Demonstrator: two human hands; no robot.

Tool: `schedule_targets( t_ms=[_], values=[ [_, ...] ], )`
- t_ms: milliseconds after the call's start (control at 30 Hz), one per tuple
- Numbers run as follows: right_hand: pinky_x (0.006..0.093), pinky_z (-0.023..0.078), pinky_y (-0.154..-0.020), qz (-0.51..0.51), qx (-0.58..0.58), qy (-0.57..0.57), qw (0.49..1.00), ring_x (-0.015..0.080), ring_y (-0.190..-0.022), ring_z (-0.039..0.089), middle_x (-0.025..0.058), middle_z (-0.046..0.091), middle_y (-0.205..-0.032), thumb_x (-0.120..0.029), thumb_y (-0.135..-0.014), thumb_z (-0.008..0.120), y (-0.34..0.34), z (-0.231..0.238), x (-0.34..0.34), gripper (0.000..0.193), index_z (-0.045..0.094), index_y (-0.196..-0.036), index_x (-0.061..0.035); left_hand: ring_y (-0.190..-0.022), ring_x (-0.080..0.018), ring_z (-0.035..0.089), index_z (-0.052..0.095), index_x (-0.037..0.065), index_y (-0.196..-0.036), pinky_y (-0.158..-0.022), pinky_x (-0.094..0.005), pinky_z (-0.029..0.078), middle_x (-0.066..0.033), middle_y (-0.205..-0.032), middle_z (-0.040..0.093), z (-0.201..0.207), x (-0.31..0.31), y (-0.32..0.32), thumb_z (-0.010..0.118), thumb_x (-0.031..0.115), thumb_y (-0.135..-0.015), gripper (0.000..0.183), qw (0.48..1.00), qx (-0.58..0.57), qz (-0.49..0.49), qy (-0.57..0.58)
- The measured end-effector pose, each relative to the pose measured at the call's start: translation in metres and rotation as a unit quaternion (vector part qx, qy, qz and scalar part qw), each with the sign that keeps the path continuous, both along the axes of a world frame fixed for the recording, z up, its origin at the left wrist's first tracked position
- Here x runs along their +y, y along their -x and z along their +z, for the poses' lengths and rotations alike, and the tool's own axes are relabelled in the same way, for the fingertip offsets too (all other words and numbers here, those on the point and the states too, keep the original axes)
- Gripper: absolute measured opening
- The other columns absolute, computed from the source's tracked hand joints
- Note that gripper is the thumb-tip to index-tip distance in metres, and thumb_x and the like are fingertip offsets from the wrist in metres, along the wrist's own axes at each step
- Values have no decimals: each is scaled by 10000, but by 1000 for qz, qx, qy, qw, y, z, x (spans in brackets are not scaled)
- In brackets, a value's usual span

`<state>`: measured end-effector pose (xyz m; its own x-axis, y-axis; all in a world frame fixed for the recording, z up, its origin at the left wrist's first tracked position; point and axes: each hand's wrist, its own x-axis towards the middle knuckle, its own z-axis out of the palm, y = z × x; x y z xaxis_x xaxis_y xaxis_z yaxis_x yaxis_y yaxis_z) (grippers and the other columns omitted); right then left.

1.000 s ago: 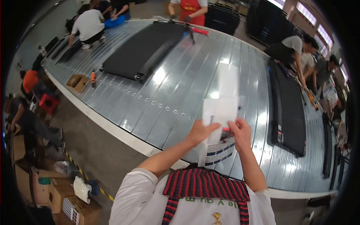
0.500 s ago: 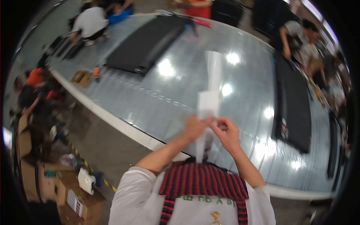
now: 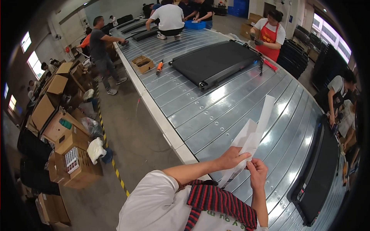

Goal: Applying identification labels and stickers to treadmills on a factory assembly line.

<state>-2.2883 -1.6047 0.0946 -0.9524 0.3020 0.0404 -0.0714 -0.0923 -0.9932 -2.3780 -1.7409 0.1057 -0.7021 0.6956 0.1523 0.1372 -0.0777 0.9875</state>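
Turned leftward vs. ½ s ago, now showing more floor [image 3: 133, 127] and cartons [image 3: 83, 169] at L of frame; sharper too, w/ less blur. Holding the white paper sheets [image 3: 254, 142] R of centre now, vs. nr centre before, and tilted toward upper R of frame instead of almost upright. Still gripping w/ both hands: w/ left hand [image 3: 233, 158] closed on the sheets, thumb on top; w/ right hand [image 3: 257, 171] pinching the lower R edge btwn thumb and bent fingers, just beside the other.

Thin, smooth and a bit shiny; overlapping, w/ a long narrow strip pointing to upper R and a wider flap behind at L. Mostly plain white, w/ a small dark printed patch nr the bottom, too small to make out.

Held over the bench [image 3: 192, 131]: shiny metal w/ long parallel grooves, a row of round marks and a pale border. On it, at upper centre, a flat matte black panel [image 3: 216, 63]; at lower R, another long black panel [image 3: 322, 173]; at upper L, an open cardboard box [image 3: 142, 64] nr an orange tool [image 3: 160, 67].
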Motion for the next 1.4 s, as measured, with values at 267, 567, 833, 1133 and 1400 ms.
schedule_targets(
  t_ms=[267,567,833,1133,1400],
  values=[
    [227,464,-594,0,-9,14,1000,100,-623,554,45,591,-726,-38,-792,579,0,-3,6,76,580,-826,30,-718,-127,559,591,-14,-903,-654,-270,444,-79,-762,610,2,-1,-1,549,250,-812,281,998,-64,3,-14],
    [220,444,-567,-120,33,73,990,90,-586,517,34,562,-700,-90,-827,546,-1,-2,6,89,549,-828,-1,-683,-148,589,603,-37,-866,-620,-285,454,-113,-738,627,0,-7,7,593,253,-776,304,994,-50,88,-35],
    [270,452,-637,-195,159,-453,855,185,-689,569,97,588,-759,-44,-760,587,30,22,-22,136,564,-887,-3,-720,-125,577,602,-11,-936,-647,-269,456,-87,-789,628,-18,-5,45,596,285,-771,338,983,-103,104,109],
    [330,446,-592,-99,132,-545,822,257,-725,557,94,582,-834,-21,-701,611,54,44,-31,207,581,-904,-38,-575,-78,516,614,-34,-858,-509,-237,420,-30,-685,601,-22,4,82,624,265,-777,310,988,-154,13,-2],
    [320,454,-595,-115,124,-583,794,251,-705,552,94,573,-797,-6,-689,610,69,39,-50,250,592,-937,-40,-588,-77,525,618,-33,-861,-516,-245,426,-36,-669,598,-15,-3,84,599,248,-790,290,993,-115,-35,-22]
  ],
)
